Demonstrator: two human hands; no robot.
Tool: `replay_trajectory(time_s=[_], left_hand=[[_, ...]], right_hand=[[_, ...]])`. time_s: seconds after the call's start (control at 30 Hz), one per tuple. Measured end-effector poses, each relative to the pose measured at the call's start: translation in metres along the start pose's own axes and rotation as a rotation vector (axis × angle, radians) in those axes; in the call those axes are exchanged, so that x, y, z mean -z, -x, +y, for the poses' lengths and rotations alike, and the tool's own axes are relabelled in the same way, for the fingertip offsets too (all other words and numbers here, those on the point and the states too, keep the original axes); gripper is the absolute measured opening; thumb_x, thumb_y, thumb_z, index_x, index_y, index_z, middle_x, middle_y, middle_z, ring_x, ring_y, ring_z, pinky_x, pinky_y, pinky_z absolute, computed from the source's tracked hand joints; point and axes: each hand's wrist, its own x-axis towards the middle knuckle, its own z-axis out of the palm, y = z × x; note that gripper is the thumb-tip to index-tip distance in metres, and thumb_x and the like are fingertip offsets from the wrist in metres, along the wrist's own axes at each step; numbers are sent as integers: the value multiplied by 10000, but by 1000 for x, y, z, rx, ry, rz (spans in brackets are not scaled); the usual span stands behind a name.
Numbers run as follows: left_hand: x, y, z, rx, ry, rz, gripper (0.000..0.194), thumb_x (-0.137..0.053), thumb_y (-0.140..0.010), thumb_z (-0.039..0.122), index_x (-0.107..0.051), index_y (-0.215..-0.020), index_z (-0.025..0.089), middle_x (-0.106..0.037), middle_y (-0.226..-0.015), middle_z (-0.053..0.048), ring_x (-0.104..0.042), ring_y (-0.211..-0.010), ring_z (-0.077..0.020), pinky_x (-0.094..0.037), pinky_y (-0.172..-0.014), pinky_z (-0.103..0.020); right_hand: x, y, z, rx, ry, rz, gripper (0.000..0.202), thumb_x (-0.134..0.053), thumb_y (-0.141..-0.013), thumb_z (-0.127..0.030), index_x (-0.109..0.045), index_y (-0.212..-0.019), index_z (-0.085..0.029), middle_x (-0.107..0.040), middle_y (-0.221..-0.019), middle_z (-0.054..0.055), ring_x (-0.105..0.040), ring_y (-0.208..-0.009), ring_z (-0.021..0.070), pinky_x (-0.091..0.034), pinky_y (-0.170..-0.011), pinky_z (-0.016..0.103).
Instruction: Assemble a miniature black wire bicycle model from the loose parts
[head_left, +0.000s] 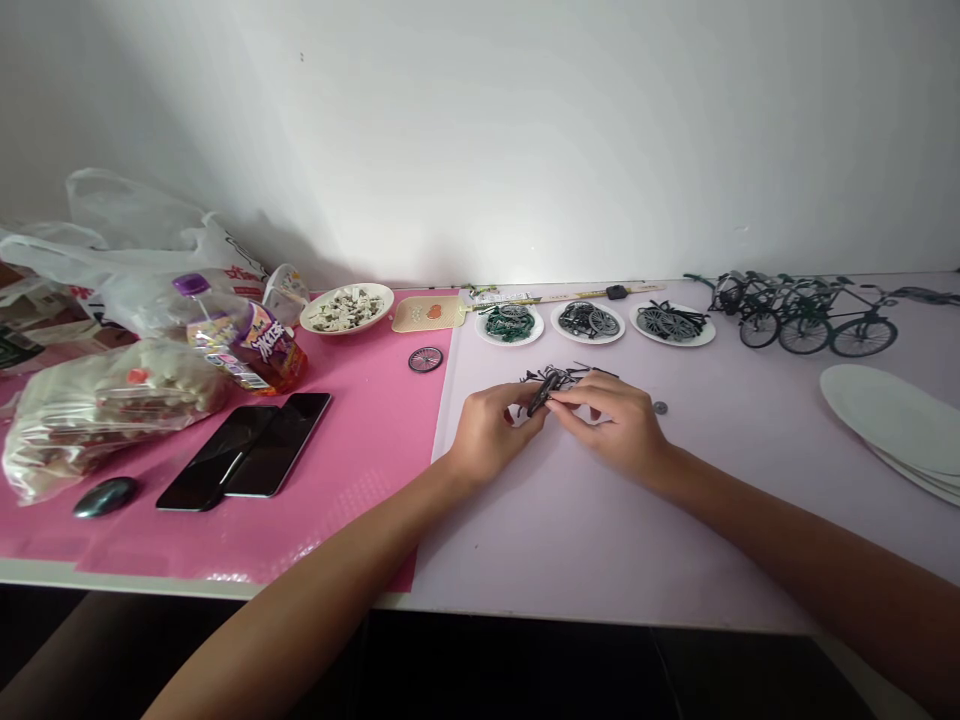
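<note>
Above the pale part of the table, my left hand [487,430] pinches a small dark toy bicycle wheel [544,393], which appears almost edge-on. The fingertips of my right hand [615,418] close on the same wheel from the right. Just behind my fingers lie thin black toy bicycle parts [574,374], partly covered by the hands. A tiny grey disc [660,407] rests to the right of my right hand. Another loose toy wheel [425,359] lies flat on the pink mat to the left.
Along the wall stand plates of green parts [509,325], dark parts [588,322] and wheels [673,323]. Assembled toy bicycles [817,315] and stacked white plates [892,415] are right. Two phones [247,450], a drink bottle [244,340] and a filled plastic bag [112,400] are left.
</note>
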Motion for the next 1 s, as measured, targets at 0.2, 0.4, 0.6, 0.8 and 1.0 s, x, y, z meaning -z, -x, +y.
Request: replay_trajectory(time_s=[0.2, 0.4, 0.6, 0.8, 1.0], left_hand=[[0, 0, -3, -21, -33, -5, 214, -700, -941, 192, -806, -1127, 183, -807, -938, -40, -702, -790, -150, -536, -685, -244], [-1, 1, -5, -23, -43, 6, 213, -723, -930, 188, -805, -1126, 172, -806, -919, -39, -691, -763, -145, -542, -687, -247], [0, 1, -3, -3, -38, -12, 208, -713, -938, 191, -803, -1125, 173, -809, -953, -48, -716, -799, -156, -549, -696, -249], [0, 0, -4, -9, -38, -12, 221, -708, -944, 201, -806, -1141, 181, -807, -933, -45, -699, -753, -148, -554, -691, -253], [-1, 0, -4, -31, -46, 6, 256, -703, -945, 218, -806, -1178, 190, -809, -915, -41, -687, -744, -150, -552, -667, -250]], right_hand=[[-1, 1, 1, -2, 18, 10, 122, -733, -941, -100, -777, -936, -214, -752, -737, 36, -665, -654, 175, -548, -549, 303], [0, 1, 3, 26, 21, -6, 130, -717, -948, -92, -780, -955, -205, -757, -748, 46, -662, -653, 180, -572, -591, 326], [-1, 2, 3, 8, 15, -4, 124, -714, -951, -98, -783, -963, -200, -762, -758, 53, -656, -654, 176, -564, -576, 317], [-1, 1, 2, 9, 24, -9, 149, -704, -945, -90, -789, -967, -210, -752, -747, 47, -654, -640, 178, -560, -576, 319], [0, 2, 2, 11, 33, -19, 164, -698, -940, -88, -799, -970, -215, -756, -753, 46, -663, -651, 176, -572, -595, 317]])
